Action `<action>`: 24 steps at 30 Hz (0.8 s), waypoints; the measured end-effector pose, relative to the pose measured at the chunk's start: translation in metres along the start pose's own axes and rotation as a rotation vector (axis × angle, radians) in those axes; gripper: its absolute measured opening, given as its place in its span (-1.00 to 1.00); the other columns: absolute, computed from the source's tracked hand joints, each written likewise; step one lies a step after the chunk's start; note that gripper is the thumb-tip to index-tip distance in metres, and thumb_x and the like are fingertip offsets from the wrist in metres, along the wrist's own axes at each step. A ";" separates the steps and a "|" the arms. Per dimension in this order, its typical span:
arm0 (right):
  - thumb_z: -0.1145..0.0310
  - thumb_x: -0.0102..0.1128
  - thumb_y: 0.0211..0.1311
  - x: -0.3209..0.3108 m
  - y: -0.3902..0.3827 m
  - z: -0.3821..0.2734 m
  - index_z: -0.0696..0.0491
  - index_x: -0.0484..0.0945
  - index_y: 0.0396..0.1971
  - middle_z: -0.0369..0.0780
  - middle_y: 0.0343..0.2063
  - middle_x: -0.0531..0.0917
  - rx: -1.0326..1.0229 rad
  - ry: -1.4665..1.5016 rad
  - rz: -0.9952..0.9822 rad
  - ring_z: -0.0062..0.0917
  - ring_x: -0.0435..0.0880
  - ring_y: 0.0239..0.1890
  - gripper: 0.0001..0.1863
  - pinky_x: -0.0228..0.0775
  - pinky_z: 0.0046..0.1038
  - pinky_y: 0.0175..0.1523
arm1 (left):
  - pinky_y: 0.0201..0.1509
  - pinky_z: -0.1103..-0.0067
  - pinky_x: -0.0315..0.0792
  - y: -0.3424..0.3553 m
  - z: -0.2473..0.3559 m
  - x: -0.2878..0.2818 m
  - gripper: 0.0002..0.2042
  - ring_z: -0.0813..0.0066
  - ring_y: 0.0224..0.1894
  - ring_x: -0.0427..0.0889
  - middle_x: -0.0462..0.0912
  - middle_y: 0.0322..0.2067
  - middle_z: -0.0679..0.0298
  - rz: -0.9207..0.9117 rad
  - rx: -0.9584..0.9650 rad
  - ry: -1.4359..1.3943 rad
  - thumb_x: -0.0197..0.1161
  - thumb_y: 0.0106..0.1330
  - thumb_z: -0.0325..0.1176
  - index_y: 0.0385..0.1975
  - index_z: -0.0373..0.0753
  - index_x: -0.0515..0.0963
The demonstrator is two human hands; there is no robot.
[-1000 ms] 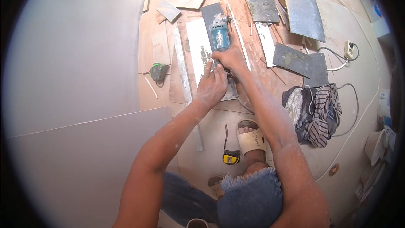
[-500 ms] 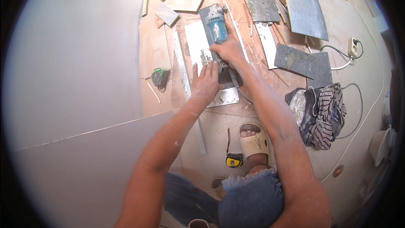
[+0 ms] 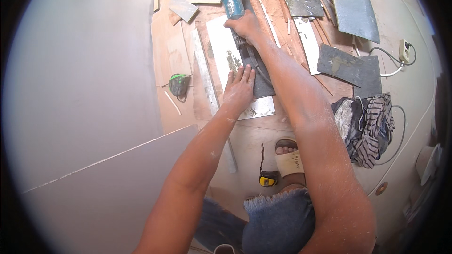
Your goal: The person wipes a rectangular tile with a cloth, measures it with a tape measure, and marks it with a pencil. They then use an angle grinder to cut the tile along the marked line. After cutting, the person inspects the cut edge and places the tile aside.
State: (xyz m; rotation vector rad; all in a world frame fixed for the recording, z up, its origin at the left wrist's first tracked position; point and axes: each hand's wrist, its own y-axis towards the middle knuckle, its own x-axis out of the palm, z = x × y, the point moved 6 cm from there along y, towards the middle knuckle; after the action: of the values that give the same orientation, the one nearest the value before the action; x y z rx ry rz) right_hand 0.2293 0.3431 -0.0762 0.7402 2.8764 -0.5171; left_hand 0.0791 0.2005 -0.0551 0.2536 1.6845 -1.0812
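My right hand (image 3: 246,27) is wrapped round the body of a teal angle grinder (image 3: 232,5), its grey head pointing away from me. The grinder is over the far part of a dark grey tile strip (image 3: 263,78), its cord trailing back along the strip. Flat on the strip's near left edge and the white tile (image 3: 221,44) beneath it, my left hand (image 3: 240,88) lies with fingers stretched out. The white tile carries dark smears of adhesive or dirt. Whether the grinder's disc touches the strip is hidden.
Left of the tiles lie a long metal straightedge (image 3: 203,68) and a green tape measure (image 3: 179,86). A yellow tape measure (image 3: 268,178) sits by my sandal (image 3: 290,161). To the right are tile offcuts (image 3: 339,66), a bundle of cloth (image 3: 369,129) and a power socket (image 3: 404,51).
My right hand has pushed the grinder farther away and slightly left across the strip. My left hand still rests flat on the tiles. The view has shifted a little.
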 end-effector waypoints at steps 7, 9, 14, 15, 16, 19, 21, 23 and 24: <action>0.19 0.56 -0.14 0.000 0.017 0.000 0.41 0.43 0.07 0.09 -0.18 0.67 0.011 -0.006 -0.032 -0.30 0.74 -0.26 -0.18 0.61 -0.35 -0.19 | 0.61 0.20 -0.16 0.004 -0.001 0.008 -0.25 0.27 0.58 -0.07 -0.04 0.55 0.20 -0.050 -0.006 -0.039 0.16 0.37 -0.21 0.52 -0.21 0.02; 0.19 0.56 -0.13 0.001 0.019 0.000 0.42 0.42 0.07 0.09 -0.20 0.68 0.004 0.036 -0.056 -0.30 0.75 -0.26 -0.18 0.61 -0.35 -0.20 | 0.61 0.21 -0.12 0.004 -0.001 0.010 -0.22 0.26 0.57 -0.04 -0.01 0.54 0.18 0.002 0.006 -0.015 0.22 0.32 -0.20 0.50 -0.23 0.05; 0.21 0.56 -0.16 0.003 0.028 0.012 0.46 0.47 0.03 0.12 -0.16 0.68 0.031 0.099 -0.054 -0.26 0.75 -0.22 -0.20 0.62 -0.36 -0.17 | 0.59 0.21 -0.04 0.005 0.003 0.011 -0.14 0.21 0.55 0.02 0.08 0.51 0.09 0.120 0.037 0.065 0.39 0.21 -0.13 0.45 -0.31 0.12; 0.21 0.56 -0.16 0.005 0.029 0.012 0.46 0.47 0.02 0.12 -0.16 0.68 0.032 0.103 -0.055 -0.26 0.75 -0.23 -0.20 0.62 -0.36 -0.17 | 0.59 0.21 -0.05 0.005 0.002 0.012 -0.15 0.21 0.56 0.02 0.08 0.51 0.09 0.118 0.034 0.068 0.38 0.21 -0.13 0.45 -0.31 0.12; 0.22 0.56 -0.16 0.006 0.030 0.013 0.46 0.47 0.02 0.11 -0.16 0.69 0.033 0.107 -0.056 -0.27 0.75 -0.23 -0.21 0.62 -0.37 -0.17 | 0.59 0.21 -0.05 0.006 0.001 0.012 -0.15 0.22 0.56 0.02 0.08 0.51 0.09 0.115 0.032 0.071 0.37 0.22 -0.13 0.45 -0.31 0.12; 0.27 0.55 -0.11 0.009 0.030 0.014 0.44 0.46 0.01 0.06 -0.24 0.70 0.048 0.122 -0.103 -0.34 0.75 -0.32 -0.26 0.62 -0.39 -0.27 | 0.60 0.18 -0.11 0.006 0.001 0.013 -0.37 0.22 0.56 0.02 0.06 0.52 0.11 0.094 0.023 0.038 0.00 0.40 -0.31 0.47 -0.31 0.12; 0.34 0.53 -0.05 0.006 0.028 0.010 0.45 0.43 -0.01 0.03 -0.36 0.71 0.046 0.123 -0.097 -0.42 0.75 -0.48 -0.32 0.63 -0.43 -0.42 | 0.60 0.16 -0.15 0.006 0.002 0.013 -0.46 0.22 0.56 0.01 0.04 0.53 0.12 0.079 0.017 0.022 -0.20 0.48 -0.40 0.47 -0.31 0.11; 0.34 0.53 -0.04 0.007 0.030 0.013 0.46 0.44 -0.04 0.01 -0.38 0.71 0.036 0.146 -0.092 -0.45 0.74 -0.51 -0.35 0.61 -0.44 -0.46 | 0.60 0.16 -0.15 0.007 0.003 0.012 -0.46 0.21 0.57 0.00 0.04 0.53 0.12 0.066 0.011 0.027 -0.22 0.50 -0.40 0.48 -0.31 0.11; 0.34 0.53 -0.04 0.006 0.031 0.012 0.46 0.44 -0.05 0.00 -0.38 0.71 0.041 0.148 -0.100 -0.46 0.74 -0.52 -0.35 0.61 -0.44 -0.47 | 0.60 0.16 -0.15 0.008 0.003 0.013 -0.47 0.21 0.57 0.00 0.04 0.53 0.12 0.069 0.010 0.024 -0.22 0.50 -0.40 0.48 -0.31 0.11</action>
State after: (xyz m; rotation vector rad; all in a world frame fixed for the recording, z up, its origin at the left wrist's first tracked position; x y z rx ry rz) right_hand 0.2392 0.3667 -0.0976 0.6701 3.0611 -0.5573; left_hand 0.0804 0.1983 -0.0704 0.3302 1.6795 -1.0393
